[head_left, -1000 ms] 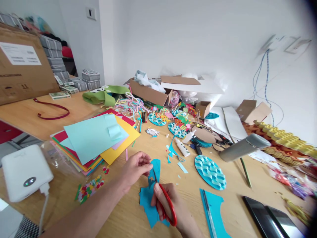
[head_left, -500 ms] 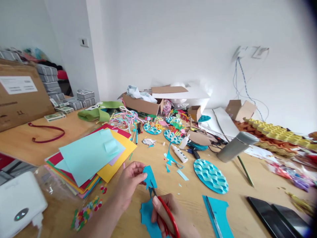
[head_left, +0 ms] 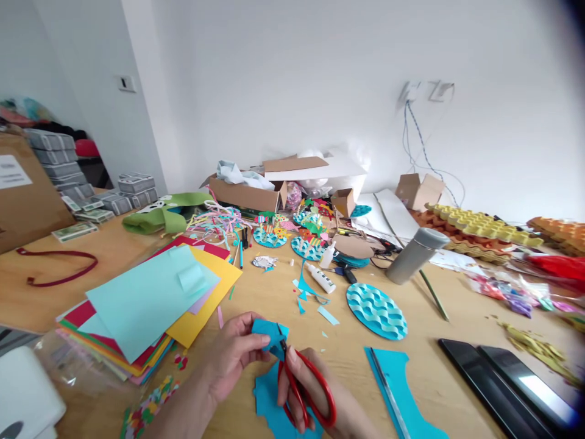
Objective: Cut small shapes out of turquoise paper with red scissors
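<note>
Between the thumb and fingers of my left hand (head_left: 237, 350) is a small blue paper piece (head_left: 264, 333). My right hand (head_left: 304, 381) has its fingers in the handles of red scissors (head_left: 322, 384), whose dark blades lie at the right part of the blue piece. The scissor handles are spread apart. Below both hands a larger blue sheet with a jagged edge (head_left: 269, 399) rests on the table, partly hidden by my right hand. Another blue sheet (head_left: 402, 390) lies to the right with a slim metallic tool (head_left: 388, 390) on it.
Stacked coloured paper (head_left: 150, 305) lies at left, with paper bits (head_left: 150, 402) before it. Ahead are glue bottles (head_left: 322, 278) and a wavy-patterned oval (head_left: 377, 311). A grey tumbler (head_left: 415, 256) and black flat devices (head_left: 493, 384) are at right.
The blue piece has turned to lie more sideways in my left hand. The scissor handles have spread wider. The view has shifted right, so the table objects appear further left.
</note>
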Available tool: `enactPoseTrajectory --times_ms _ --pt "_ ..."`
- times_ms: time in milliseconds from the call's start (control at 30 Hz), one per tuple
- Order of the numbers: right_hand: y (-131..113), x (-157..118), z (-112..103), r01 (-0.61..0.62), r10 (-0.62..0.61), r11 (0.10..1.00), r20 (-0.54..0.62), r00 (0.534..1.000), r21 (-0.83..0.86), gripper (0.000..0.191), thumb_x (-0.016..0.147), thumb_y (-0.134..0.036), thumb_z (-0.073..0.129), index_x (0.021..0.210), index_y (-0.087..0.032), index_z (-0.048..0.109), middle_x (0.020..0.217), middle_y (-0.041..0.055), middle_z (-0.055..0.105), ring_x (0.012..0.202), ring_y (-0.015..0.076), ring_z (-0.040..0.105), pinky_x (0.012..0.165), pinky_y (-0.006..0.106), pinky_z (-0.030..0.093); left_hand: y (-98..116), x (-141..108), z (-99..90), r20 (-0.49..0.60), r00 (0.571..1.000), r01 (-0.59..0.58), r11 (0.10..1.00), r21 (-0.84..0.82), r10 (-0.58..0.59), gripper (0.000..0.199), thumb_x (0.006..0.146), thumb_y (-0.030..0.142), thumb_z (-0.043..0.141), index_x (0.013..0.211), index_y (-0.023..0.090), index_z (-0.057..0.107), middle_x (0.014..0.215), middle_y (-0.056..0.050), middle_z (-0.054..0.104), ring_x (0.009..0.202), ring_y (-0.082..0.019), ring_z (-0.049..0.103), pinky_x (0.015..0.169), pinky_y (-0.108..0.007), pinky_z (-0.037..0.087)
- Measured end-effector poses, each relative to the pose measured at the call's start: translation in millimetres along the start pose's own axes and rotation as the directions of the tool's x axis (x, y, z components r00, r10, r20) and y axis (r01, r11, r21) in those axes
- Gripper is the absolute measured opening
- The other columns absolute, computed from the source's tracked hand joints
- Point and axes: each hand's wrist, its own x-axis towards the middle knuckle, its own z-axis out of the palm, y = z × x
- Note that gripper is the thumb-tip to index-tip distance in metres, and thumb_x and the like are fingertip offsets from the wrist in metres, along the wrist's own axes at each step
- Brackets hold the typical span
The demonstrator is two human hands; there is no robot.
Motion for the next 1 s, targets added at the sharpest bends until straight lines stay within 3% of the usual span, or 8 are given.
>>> enactPoseTrajectory --times_ms 333,533,700,1000 --pt "2 0 -7 0.021 -0.014 0.994 0.067 0.998 -0.103 0.073 0.082 -0.076 0.035 0.058 -0.011 0.061 0.035 -0.0015 0.047 0.026 0.0051 0.035 0.031 0.017 0.028 -4 3 -4.2 0.005 0.999 0.042 0.985 0.167 -0.043 0.029 0.059 0.035 0.075 0.065 0.011 0.061 0.059 0.0 0.061 0.035 -0.008 0.047 0.037 -0.023 0.04" --pt "5 1 -11 0.029 -0.017 0.993 0.105 0.994 -0.113 0.071 0.084 -0.074 0.035 0.058 -0.012 0.06 0.036 -0.0026 0.045 0.026 0.005 0.035 0.03 0.017 0.028 -2 0 -0.6 -0.024 1.0 0.0 0.98 0.201 0.005 0.027 0.058 0.034 0.075 0.063 0.012 0.06 0.057 0.0 0.061 0.037 -0.01 0.051 0.038 -0.023 0.042" --pt "3 0 -11 0.026 -0.009 0.987 0.106 0.994 -0.159 0.07 0.083 -0.073 0.037 0.06 -0.012 0.06 0.036 -0.0029 0.045 0.027 0.0049 0.035 0.03 0.016 0.027 0 -2 -0.4 0.004 1.0 0.015 0.982 0.187 -0.016 0.023 0.062 0.032 0.074 0.064 0.011 0.063 0.058 -0.002 0.063 0.043 -0.01 0.055 0.044 -0.024 0.046" --pt "-7 -3 -7 0.017 0.005 0.967 0.087 0.996 -0.253 0.068 0.083 -0.073 0.036 0.06 -0.014 0.059 0.038 -0.0029 0.045 0.03 0.0047 0.034 0.034 0.017 0.028 -3 3 -3.5 0.011 0.997 0.075 0.98 0.185 -0.078 0.026 0.054 0.031 0.076 0.06 0.011 0.061 0.051 0.0 0.061 0.041 -0.011 0.055 0.043 -0.023 0.045"
